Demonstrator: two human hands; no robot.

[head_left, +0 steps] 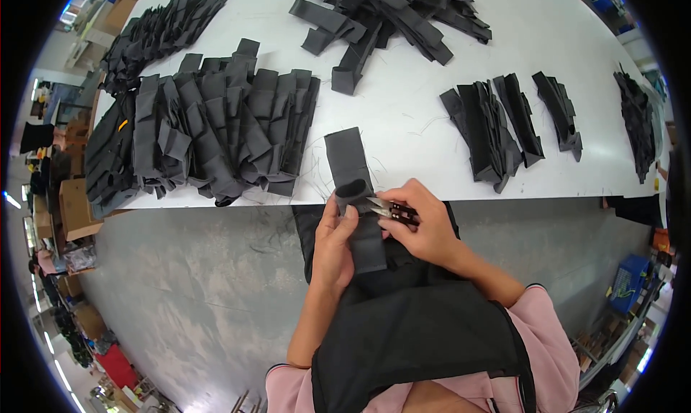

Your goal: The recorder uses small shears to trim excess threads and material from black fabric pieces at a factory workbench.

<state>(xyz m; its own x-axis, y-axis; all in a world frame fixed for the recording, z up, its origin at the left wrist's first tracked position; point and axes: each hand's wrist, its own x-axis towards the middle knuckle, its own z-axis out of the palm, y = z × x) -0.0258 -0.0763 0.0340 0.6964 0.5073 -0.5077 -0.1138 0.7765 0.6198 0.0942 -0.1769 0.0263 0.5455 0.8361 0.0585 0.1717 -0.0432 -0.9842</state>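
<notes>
My left hand [337, 236] grips a dark grey fabric strip [347, 152] at the table's near edge. The strip's far end lies on the white tabletop, and its near end hangs over my lap. A folded loop [353, 190] of the fabric stands up by my left fingers. In my right hand [425, 222] is a pair of thread snips [396, 211] with dark handles. Their metal blades point left and are parted, close against the loop's right side. Whether the blades touch a thread is too small to tell.
On the white table [403, 146], a broad stack of dark strips [216, 125] lies left, with another bundle [169, 28] behind. A loose pile [396, 17] sits at the far middle. Smaller bundles [489, 132] lie right. Thread scraps are scattered about. A black apron [425, 334] covers my lap.
</notes>
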